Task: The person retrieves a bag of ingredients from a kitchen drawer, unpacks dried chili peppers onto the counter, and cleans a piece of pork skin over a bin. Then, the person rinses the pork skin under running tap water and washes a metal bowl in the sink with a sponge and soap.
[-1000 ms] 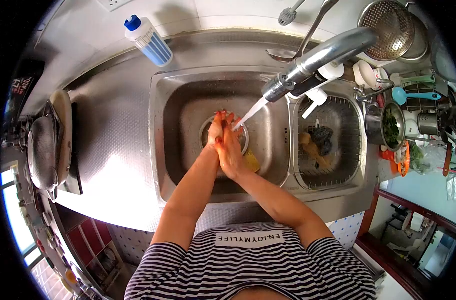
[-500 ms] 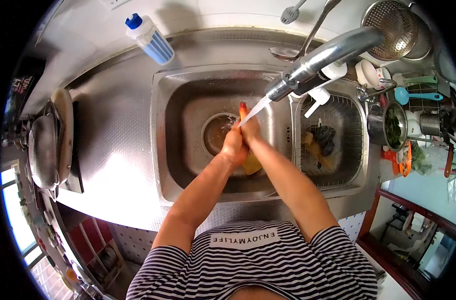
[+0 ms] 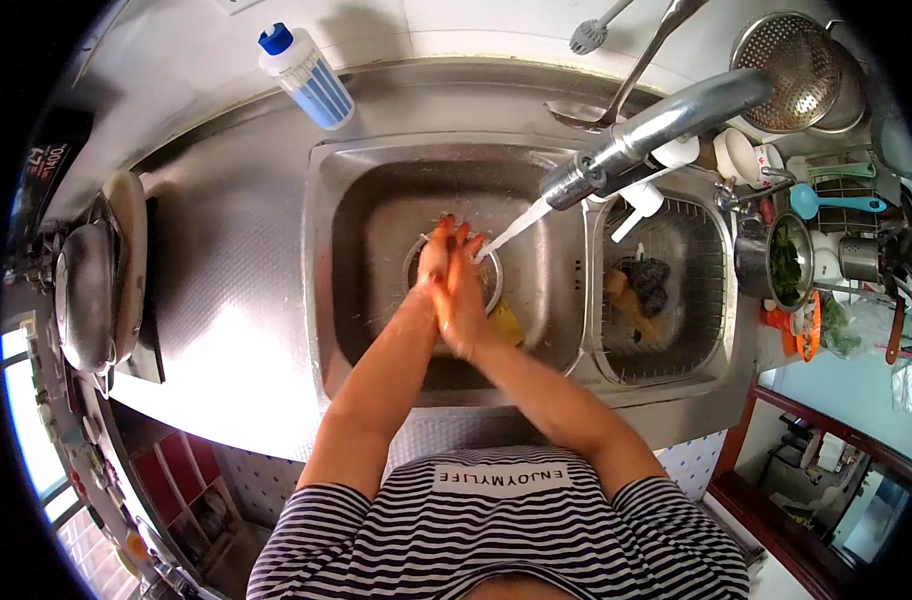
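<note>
Over the large sink basin (image 3: 361, 240), my left hand (image 3: 434, 262) and my right hand (image 3: 463, 305) are pressed palm to palm. Their fingers are stretched out toward the back of the sink, and nothing shows between them. A stream of water (image 3: 516, 228) falls from the faucet (image 3: 576, 182) by the fingertips of my right hand. Beneath the hands, a round rim (image 3: 497, 285) shows on the basin floor, partly covered by them. Something yellow, perhaps a cloth or sponge (image 3: 507, 325), lies beside my right wrist.
A smaller basin on the right holds a wire rack (image 3: 676, 350), a dark scrubber (image 3: 650, 280) and a tan item. Behind the sink stands a blue-capped bottle (image 3: 316, 85). Pans (image 3: 91, 290) lean at the left; strainers (image 3: 786, 70) and a pot of greens (image 3: 788, 258) are at right.
Both hands have shifted left, from directly under the stream to beside it. The fingers have straightened, and the palms now lie against each other. The water still runs.
</note>
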Action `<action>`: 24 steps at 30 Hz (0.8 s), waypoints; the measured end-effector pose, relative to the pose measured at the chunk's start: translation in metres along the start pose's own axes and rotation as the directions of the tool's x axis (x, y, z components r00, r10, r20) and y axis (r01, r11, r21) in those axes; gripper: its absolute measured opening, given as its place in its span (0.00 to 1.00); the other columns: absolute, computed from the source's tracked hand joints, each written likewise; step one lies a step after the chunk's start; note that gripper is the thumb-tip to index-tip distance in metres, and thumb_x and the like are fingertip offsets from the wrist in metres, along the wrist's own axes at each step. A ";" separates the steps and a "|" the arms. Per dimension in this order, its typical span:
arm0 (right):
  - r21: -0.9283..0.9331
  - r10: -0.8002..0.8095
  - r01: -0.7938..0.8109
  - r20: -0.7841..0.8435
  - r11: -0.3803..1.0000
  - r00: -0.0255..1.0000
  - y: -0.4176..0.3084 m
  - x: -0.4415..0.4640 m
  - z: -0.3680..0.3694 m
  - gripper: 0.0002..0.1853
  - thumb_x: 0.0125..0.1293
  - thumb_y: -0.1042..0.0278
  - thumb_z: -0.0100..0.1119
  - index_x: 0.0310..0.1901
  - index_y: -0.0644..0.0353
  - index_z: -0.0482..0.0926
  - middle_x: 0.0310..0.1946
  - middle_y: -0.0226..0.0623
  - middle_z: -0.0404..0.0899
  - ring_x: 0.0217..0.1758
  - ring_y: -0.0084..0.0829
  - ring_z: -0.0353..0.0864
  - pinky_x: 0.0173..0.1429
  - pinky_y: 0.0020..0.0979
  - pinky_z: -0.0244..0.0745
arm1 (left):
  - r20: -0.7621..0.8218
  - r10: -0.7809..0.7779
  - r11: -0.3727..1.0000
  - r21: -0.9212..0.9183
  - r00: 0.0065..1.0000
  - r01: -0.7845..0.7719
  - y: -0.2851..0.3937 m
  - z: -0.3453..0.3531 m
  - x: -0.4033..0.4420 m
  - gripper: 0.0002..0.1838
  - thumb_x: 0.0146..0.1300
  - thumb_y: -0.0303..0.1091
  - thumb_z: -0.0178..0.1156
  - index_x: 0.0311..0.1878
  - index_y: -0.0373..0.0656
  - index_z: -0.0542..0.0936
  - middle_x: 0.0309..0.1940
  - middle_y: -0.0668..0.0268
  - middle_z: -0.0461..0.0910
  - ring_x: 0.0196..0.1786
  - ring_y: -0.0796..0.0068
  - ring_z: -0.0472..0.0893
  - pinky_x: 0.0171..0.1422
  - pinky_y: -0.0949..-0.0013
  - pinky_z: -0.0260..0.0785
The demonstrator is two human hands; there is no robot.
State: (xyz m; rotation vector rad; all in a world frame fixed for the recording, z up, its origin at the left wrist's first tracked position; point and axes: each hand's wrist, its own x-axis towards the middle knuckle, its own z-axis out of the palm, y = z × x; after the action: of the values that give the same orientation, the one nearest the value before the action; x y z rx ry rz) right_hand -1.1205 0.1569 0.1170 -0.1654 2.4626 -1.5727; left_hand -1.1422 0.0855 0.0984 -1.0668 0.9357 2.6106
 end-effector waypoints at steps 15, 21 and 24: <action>-0.301 -0.147 0.154 0.047 0.941 0.988 0.046 0.032 -0.036 0.15 0.64 0.62 0.50 0.47 0.64 0.71 0.45 0.53 0.72 0.48 0.52 0.72 0.50 0.48 0.67 | 0.061 -0.146 0.921 0.372 0.987 0.114 0.008 -0.001 -0.037 0.15 0.61 0.22 0.44 0.50 0.34 0.74 0.42 0.56 0.78 0.44 0.66 0.76 0.51 0.62 0.71; -0.797 0.702 -0.222 0.316 0.561 0.638 0.066 -0.021 -0.053 0.36 0.52 0.57 0.68 0.56 0.72 0.64 0.54 0.58 0.71 0.58 0.49 0.72 0.61 0.37 0.67 | -0.298 0.464 0.015 0.944 0.834 0.329 0.025 -0.092 -0.003 0.19 0.56 0.35 0.56 0.49 0.34 0.76 0.42 0.47 0.80 0.48 0.49 0.79 0.52 0.56 0.70; -0.732 0.697 -0.291 0.334 0.616 0.634 0.078 -0.025 -0.044 0.32 0.50 0.57 0.67 0.51 0.74 0.70 0.51 0.60 0.73 0.56 0.50 0.73 0.58 0.38 0.70 | -0.363 0.120 0.081 0.931 0.924 0.356 -0.006 -0.130 0.020 0.19 0.57 0.38 0.55 0.46 0.31 0.77 0.41 0.45 0.79 0.46 0.47 0.79 0.51 0.56 0.71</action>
State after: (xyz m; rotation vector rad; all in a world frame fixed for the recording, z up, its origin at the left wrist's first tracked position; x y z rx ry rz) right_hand -1.1050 0.2344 0.0670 -0.0086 2.0956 -0.3131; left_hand -1.0796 0.0091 0.0109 -0.9958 2.1004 0.9029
